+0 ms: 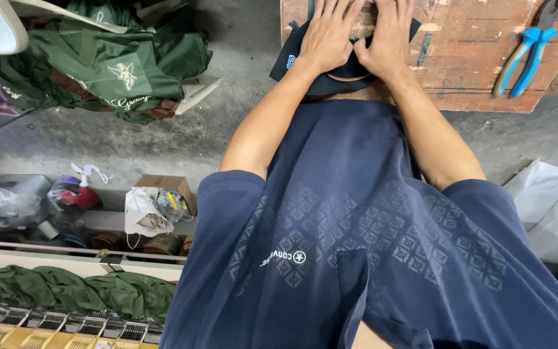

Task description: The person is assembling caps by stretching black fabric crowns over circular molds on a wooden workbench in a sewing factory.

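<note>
While both hands (356,39) press a dark cloth (330,81) (flat), a box (166,187) holds clutter.

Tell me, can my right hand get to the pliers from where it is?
Probably yes. The right hand presses the dark cloth on the wooden board, and the blue-handled pliers lie on the same board with nothing between.

The premises present as a small garment or textile workshop. Evidence: a worn, paint-marked wooden workbench (485,71) bearing blue-handled pliers (526,55), a bare concrete floor (130,139), and heaps of green fabric items (108,64) lying about. A cluttered low shelf (85,223) holds a spray bottle (75,190), a cardboard box (166,187) and bagged oddments.
</note>
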